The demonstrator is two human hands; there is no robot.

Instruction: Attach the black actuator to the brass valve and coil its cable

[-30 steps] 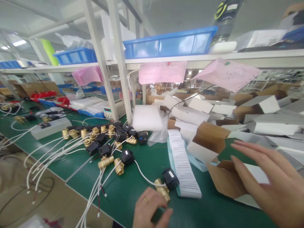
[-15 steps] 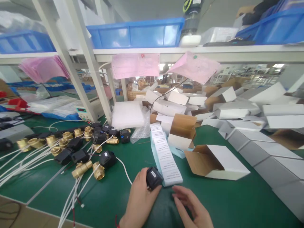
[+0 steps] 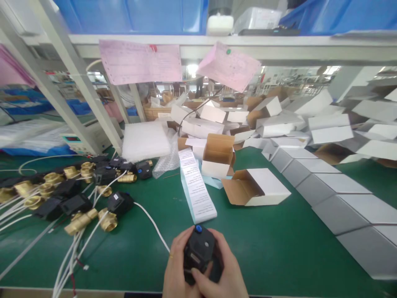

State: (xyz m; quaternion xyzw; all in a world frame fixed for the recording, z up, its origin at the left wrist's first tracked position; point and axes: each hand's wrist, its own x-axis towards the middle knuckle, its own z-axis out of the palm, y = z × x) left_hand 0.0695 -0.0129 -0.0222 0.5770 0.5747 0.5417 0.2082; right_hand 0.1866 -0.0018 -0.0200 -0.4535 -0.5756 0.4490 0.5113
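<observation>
Between my two hands, low in the middle of the view, is a black valve actuator (image 3: pixel 200 245) with a blue round indicator on top. My left hand (image 3: pixel 177 267) wraps its left side, and a white cable leads off on that side. My right hand (image 3: pixel 228 267) closes round the other side, its thumb across the front. The underside of the actuator is hidden by my fingers. Just beyond lies a folded strip of printed white labels (image 3: pixel 198 194). To the left are several brass valves (image 3: pixel 81 221) with black actuators (image 3: pixel 119 203) and white cables.
An open white box (image 3: pixel 269 186) lies on the green table (image 3: pixel 260 244), another open box (image 3: pixel 215 167) behind it. A row of closed boxes (image 3: pixel 344 207) runs along the right. Foam sheets (image 3: pixel 145 140) and bubble wrap (image 3: pixel 167 159) lie at back left, under a shelf (image 3: pixel 279 49).
My right hand has come in and taken hold of the actuator along with my left. The actuator has moved nearer to me and turned, showing its blue indicator. The view has tilted down and shifted right.
</observation>
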